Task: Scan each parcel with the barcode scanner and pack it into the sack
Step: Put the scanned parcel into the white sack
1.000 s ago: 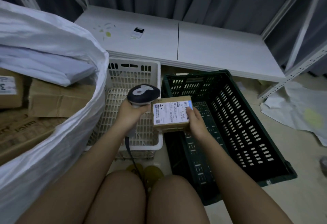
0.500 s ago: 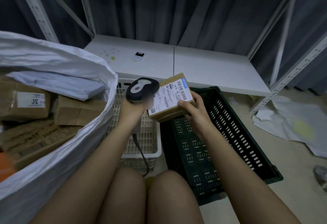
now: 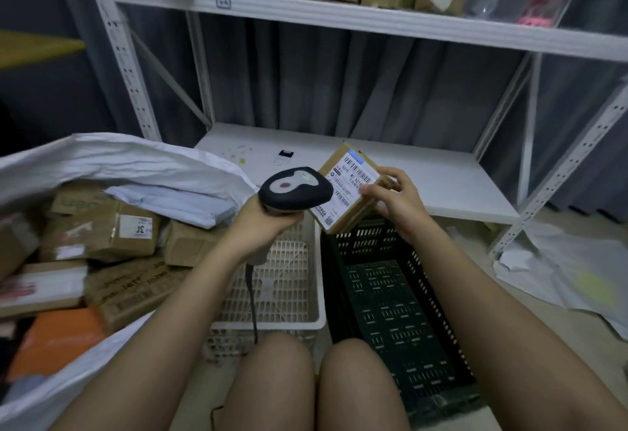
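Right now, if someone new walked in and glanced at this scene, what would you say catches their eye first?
Probably the barcode scanner gripped in the left hand, aimed at the labelled parcel that the right hand pinches just above the dark green crate. Next, the big white sack on the left, full of cardboard boxes. A white basket sits between sack and crate.

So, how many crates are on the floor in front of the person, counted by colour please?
White crate: 1
Dark green crate: 1
Total: 2
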Available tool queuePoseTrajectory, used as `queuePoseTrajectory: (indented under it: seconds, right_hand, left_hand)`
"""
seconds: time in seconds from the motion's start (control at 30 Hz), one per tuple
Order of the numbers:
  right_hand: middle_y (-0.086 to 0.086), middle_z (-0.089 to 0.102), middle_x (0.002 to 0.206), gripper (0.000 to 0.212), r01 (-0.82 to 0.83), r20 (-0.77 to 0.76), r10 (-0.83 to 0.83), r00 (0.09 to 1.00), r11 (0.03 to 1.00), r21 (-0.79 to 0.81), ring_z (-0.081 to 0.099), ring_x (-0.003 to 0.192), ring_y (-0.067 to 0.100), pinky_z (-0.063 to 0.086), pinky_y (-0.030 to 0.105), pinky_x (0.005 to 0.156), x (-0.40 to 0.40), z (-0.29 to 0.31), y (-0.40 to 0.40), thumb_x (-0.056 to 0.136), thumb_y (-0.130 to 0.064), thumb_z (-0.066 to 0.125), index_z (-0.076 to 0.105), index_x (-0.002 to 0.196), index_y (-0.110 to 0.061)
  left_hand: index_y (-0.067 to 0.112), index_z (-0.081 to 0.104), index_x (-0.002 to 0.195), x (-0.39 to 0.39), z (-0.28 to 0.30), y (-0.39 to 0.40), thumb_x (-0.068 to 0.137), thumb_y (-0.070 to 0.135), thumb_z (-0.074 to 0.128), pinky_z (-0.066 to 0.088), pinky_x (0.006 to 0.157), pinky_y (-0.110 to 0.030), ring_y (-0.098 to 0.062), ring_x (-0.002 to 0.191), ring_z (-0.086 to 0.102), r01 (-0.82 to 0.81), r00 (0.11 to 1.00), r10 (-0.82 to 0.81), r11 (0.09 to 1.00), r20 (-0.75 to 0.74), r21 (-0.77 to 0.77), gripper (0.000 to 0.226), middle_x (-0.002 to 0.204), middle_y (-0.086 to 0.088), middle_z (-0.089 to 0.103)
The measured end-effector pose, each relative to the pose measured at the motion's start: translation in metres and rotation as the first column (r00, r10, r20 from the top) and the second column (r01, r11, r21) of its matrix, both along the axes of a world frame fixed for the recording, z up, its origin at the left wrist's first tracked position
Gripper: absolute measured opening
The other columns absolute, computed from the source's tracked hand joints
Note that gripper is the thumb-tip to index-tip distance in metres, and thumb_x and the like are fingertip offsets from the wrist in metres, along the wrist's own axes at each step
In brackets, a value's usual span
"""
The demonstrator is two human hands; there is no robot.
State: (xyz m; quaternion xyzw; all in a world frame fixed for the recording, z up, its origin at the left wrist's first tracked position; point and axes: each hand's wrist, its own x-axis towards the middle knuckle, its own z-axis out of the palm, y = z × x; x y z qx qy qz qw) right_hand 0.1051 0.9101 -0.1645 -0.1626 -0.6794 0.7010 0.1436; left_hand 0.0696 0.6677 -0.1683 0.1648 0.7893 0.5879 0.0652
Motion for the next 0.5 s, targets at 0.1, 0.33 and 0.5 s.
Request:
queuePoseTrajectory:
  seconds: [0.1, 0.33, 0.5]
  right_hand:
    - [0.008, 0.06, 0.122, 0.055, 0.0, 0.003, 0.0, 1.0, 1.0, 0.028, 0.07, 0.096, 0.023, 0.058, 0.032, 0.075, -0.003, 0.005, -0.005, 0.076, -0.008, 0.079, 0.052, 0.122, -0.019]
    - [0.005, 0.06, 0.119, 0.053, -0.017, -0.003, 0.017, 1.0, 0.996, 0.091, 0.069, 0.093, 0.016, 0.056, 0.024, 0.069, -0.001, 0.016, -0.016, 0.079, -0.012, 0.077, 0.051, 0.124, -0.021]
    - [0.005, 0.059, 0.121, 0.054, -0.009, -0.002, 0.01, 1.0, 0.994, 0.109, 0.067, 0.094, 0.013, 0.053, 0.019, 0.065, -0.001, 0.023, -0.017, 0.079, -0.012, 0.078, 0.051, 0.125, -0.021]
  left_hand:
    - [0.029, 0.064, 0.105, 0.006, 0.001, -0.006, 0.076, 0.019, 0.078, 0.051, 0.072, -0.03, -0.009, 0.076, 0.061, 0.003, 1.0, -0.003, 0.999, -0.013, -0.048, 0.033, 0.09, 0.005, 0.07]
    - [0.03, 0.061, 0.102, 0.018, 0.008, -0.01, 0.08, 0.023, 0.075, 0.042, 0.061, -0.02, -0.003, 0.072, 0.057, -0.007, 1.0, 0.004, 0.995, -0.026, -0.104, 0.027, 0.077, 0.015, 0.063]
    - [0.032, 0.059, 0.104, 0.021, 0.012, -0.014, 0.081, 0.019, 0.073, 0.045, 0.064, -0.019, -0.002, 0.081, 0.06, 0.009, 1.0, -0.012, 0.995, -0.028, -0.102, 0.03, 0.088, 0.014, 0.066]
